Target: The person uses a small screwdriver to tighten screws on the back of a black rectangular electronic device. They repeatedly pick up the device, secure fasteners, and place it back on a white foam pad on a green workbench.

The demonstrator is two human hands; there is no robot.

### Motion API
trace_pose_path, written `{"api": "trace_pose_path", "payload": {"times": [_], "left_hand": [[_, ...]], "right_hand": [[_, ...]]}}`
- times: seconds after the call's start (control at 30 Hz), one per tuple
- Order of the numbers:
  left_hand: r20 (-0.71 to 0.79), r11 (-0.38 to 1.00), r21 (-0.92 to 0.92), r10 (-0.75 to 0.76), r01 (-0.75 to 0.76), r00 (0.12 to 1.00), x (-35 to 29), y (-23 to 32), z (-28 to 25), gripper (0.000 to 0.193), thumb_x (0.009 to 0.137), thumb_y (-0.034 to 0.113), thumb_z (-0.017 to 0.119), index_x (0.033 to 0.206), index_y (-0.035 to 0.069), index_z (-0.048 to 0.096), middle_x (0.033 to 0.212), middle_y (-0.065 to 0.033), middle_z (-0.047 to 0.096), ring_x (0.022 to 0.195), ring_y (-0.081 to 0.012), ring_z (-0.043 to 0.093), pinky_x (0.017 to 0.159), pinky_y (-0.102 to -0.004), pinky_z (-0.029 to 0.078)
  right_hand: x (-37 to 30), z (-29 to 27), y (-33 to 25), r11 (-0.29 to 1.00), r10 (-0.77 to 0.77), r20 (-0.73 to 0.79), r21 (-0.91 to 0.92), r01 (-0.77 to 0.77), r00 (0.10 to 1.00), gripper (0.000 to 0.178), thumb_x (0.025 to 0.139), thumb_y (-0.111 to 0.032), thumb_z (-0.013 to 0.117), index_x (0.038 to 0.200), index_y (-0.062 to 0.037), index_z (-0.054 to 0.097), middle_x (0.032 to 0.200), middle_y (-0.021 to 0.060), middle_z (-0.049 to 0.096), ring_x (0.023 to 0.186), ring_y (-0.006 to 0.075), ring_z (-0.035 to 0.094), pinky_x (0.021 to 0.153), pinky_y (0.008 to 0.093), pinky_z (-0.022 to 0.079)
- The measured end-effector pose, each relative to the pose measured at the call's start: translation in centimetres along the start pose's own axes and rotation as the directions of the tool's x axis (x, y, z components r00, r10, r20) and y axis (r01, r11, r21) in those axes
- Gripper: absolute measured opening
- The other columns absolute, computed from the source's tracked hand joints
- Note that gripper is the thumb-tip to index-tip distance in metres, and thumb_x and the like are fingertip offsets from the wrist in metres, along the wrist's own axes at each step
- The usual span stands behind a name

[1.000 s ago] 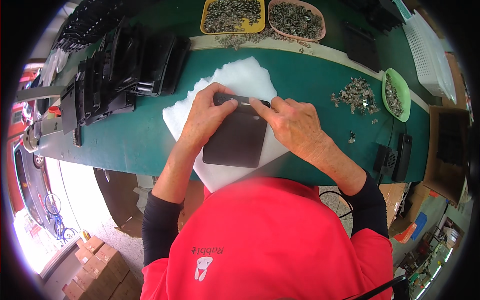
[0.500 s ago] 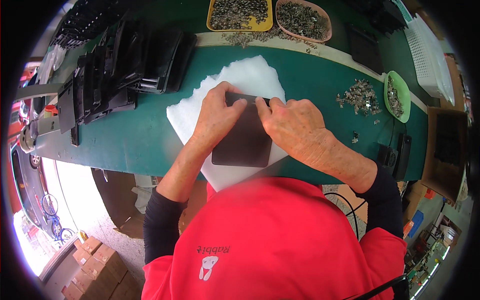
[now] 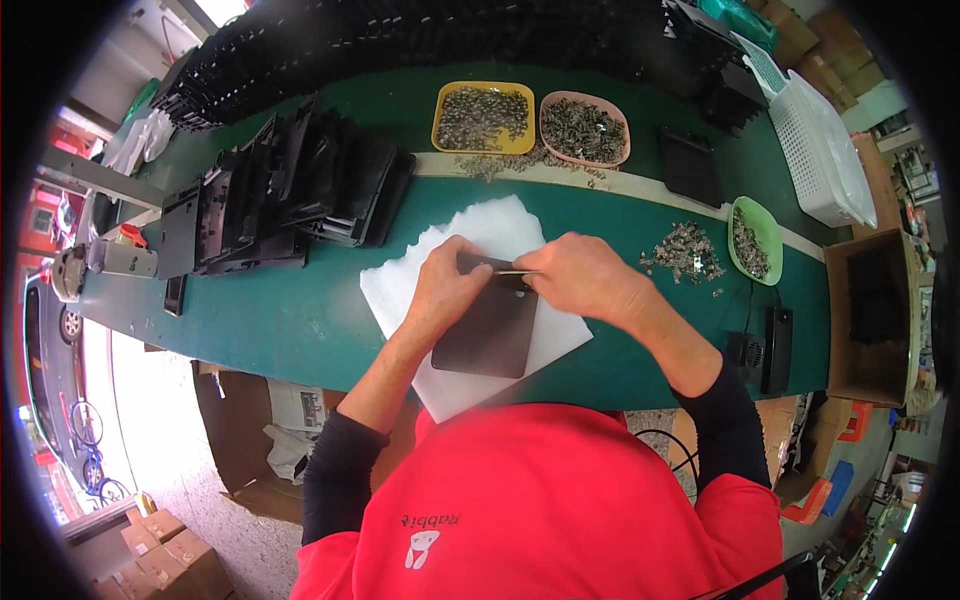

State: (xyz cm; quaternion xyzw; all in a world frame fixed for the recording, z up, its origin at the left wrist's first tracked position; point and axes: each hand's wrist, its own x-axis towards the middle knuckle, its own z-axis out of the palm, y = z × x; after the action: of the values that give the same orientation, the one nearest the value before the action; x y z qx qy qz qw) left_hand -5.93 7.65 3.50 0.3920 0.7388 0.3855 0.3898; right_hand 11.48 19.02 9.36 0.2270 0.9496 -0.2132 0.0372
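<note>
A flat black panel (image 3: 484, 337) lies on a white foam sheet (image 3: 405, 275) in front of me. My left hand (image 3: 449, 285) grips the panel's far edge, with the thumb on top and the fingers curled round the left side. At the far right corner of the panel my right hand (image 3: 585, 278) is closed in a pinch. A thin, light-coloured strip (image 3: 515, 272) shows between its fingertips and my left thumb; its exact kind is too small to make out. The fingers of my right hand are partly hidden by the back of the hand.
Small metal clips fill a yellow tray (image 3: 484, 148), a pink tray (image 3: 625, 148) and a green bowl (image 3: 770, 235). A loose clip pile (image 3: 686, 252) lies beside the bowl. Stacked black plastic parts (image 3: 290, 190) stand at left. A white basket (image 3: 810, 150) and cardboard box (image 3: 870, 385) are at right.
The view has tilted up, showing more of the table's far side. My right hand has turned from pressing at the panel's far edge to a pinch, where a thin strip now shows.
</note>
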Motion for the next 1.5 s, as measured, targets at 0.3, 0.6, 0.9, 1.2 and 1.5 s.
{"api": "trace_pose_path", "payload": {"times": [0.3,0.6,0.9,1.2,1.5], "left_hand": [[0.099,0.996,0.064,0.057,-0.063,0.993,-0.1,2.2,0.7,0.034,0.079,0.018,0.070,0.105,0.000,0.060,0.097,-0.0137,0.064,0.089,-0.0238,0.062,0.081,-0.0352,0.050],[0.130,0.962,0.182,0.180,-0.202,0.975,0.4,2.2,0.5,0.039,0.080,0.019,0.072,0.109,-0.004,0.061,0.105,-0.0200,0.063,0.098,-0.0360,0.063,0.087,-0.0398,0.049],[0.110,0.971,0.121,0.193,-0.205,0.975,0.5,1.7,0.5,0.037,0.079,0.017,0.073,0.108,-0.003,0.063,0.105,-0.0195,0.063,0.098,-0.0358,0.063,0.088,-0.0390,0.049],[0.006,0.692,0.545,0.562,-0.474,0.827,4.4,3.1,-0.3,0.010,0.081,0.007,0.063,0.089,0.000,0.064,0.107,-0.0202,0.058,0.100,-0.0368,0.055,0.086,-0.0445,0.048],[0.160,0.400,0.779,0.619,-0.483,0.769,17.1,2.9,0.3,0.017,0.081,0.001,0.054,0.089,-0.004,0.068,0.102,-0.0188,0.062,0.104,-0.0359,0.060,0.086,-0.0443,0.054]], "right_hand": [[6.6,-1.4,7.9,0.968,0.165,-0.340,0.236,-0.086,0.926,0.026,0.090,-0.022,0.058,0.083,0.0025,0.066,0.082,0.0246,0.065,0.081,0.0444,0.063,0.072,0.0513,0.049],[16.8,0.1,9.6,0.955,0.140,-0.275,-0.217,-0.203,0.951,0.017,0.085,-0.006,0.059,0.092,0.0029,0.071,0.096,0.0241,0.068,0.090,0.0403,0.068,0.077,0.0471,0.056],[17.8,-3.7,7.5,0.933,0.302,-0.046,-0.192,-0.305,0.952,0.024,0.089,-0.003,0.055,0.107,0.0053,0.068,0.112,0.0260,0.067,0.106,0.0408,0.066,0.088,0.0469,0.055],[15.9,-1.9,8.6,0.963,0.268,-0.320,0.100,-0.249,0.909,0.022,0.086,-0.010,0.058,0.101,0.0009,0.071,0.099,0.0241,0.069,0.097,0.0424,0.066,0.083,0.0477,0.054],[4.0,2.1,5.7,0.943,0.152,-0.432,0.333,0.001,0.889,0.017,0.084,-0.017,0.069,0.090,-0.0002,0.071,0.081,0.0193,0.069,0.075,0.0323,0.069,0.068,0.0373,0.053]]}}
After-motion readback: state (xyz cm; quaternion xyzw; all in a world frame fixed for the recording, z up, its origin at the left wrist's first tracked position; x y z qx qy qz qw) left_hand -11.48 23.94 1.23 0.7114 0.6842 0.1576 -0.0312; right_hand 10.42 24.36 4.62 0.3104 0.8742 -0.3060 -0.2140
